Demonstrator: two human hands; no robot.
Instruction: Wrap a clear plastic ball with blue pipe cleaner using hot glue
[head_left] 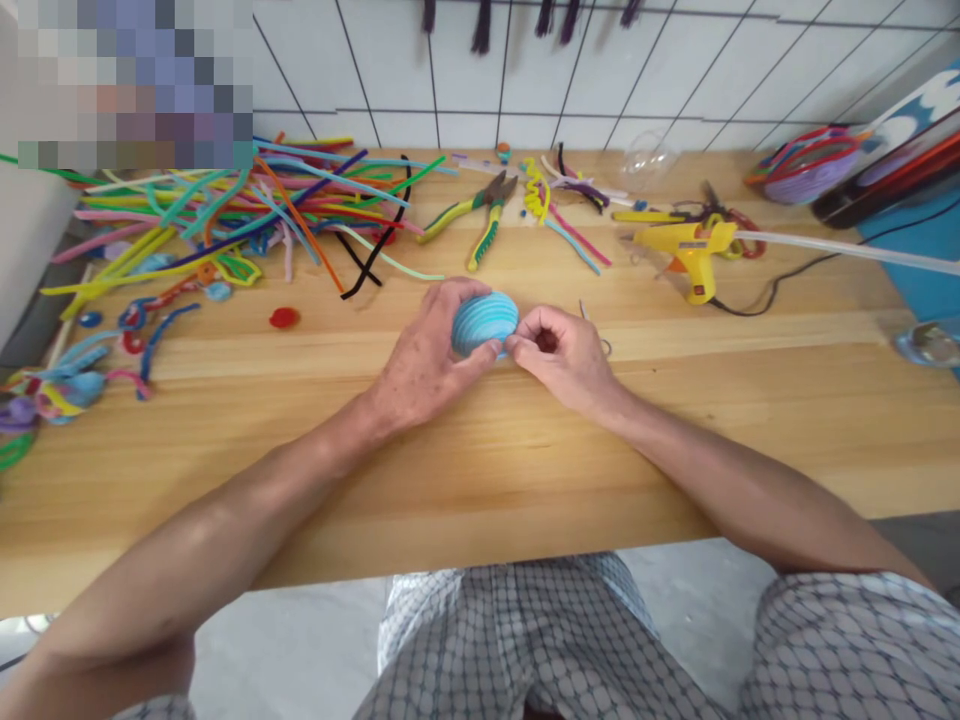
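Working edge of blue piece [486, 322]
L hand [429, 348] curled round it; R hand [564, 358] pinched, can't tell on what; next prob. needs steady hold.

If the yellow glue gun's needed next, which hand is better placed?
Right, probably. The right hand is nearer the glue gun, on the same side, with only fingertips at the striped blue piece; the left hand cups that piece from the far side.

From my end I can read no text, number or sign; the glue gun [697, 258] bears marks along its barrel and a small handle label, both too blurred to decipher.
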